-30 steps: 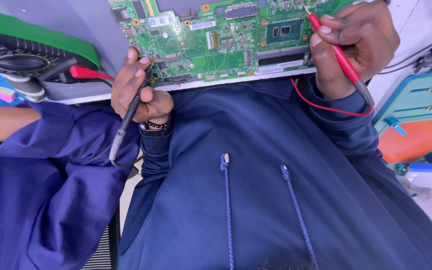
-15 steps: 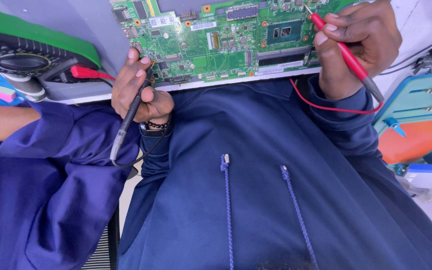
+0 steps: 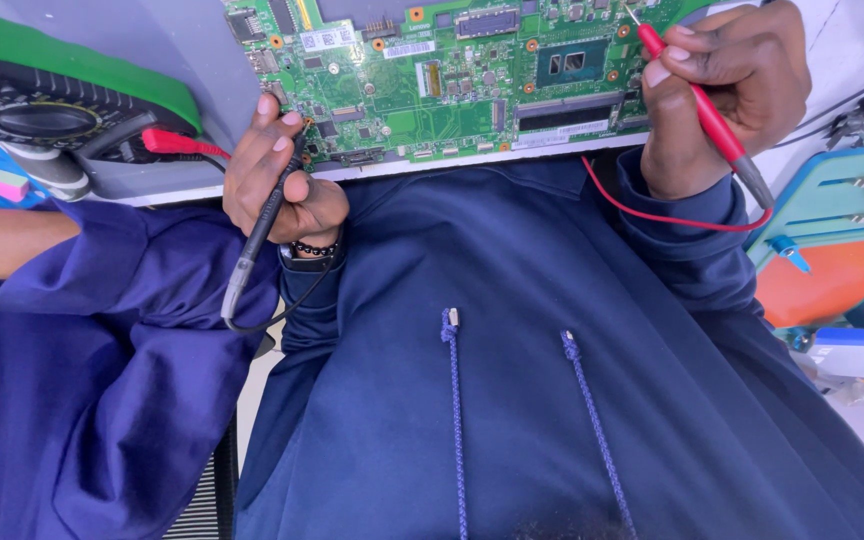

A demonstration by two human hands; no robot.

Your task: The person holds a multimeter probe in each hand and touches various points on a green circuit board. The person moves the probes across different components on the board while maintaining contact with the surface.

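Note:
A green circuit board (image 3: 452, 80) lies on the desk in front of me. My left hand (image 3: 277, 185) grips a black test probe (image 3: 252, 245) like a pen, its tip at the board's near left corner. My right hand (image 3: 722, 90) holds a red test probe (image 3: 702, 105), its metal tip touching the board's upper right area. A red lead (image 3: 652, 215) curls from that probe across my dark blue sleeve. A black lead loops under my left wrist.
A black multimeter in a green case (image 3: 42, 115) sits at the left with a red plug (image 3: 167, 142) in it. Another person's arm in a purple-blue sleeve (image 3: 102, 300) reaches in from the left. A blue and orange tool tray (image 3: 832, 240) stands at the right.
My right hand and the red probe have shifted slightly right and up along the board. The left hand and black probe have held still.

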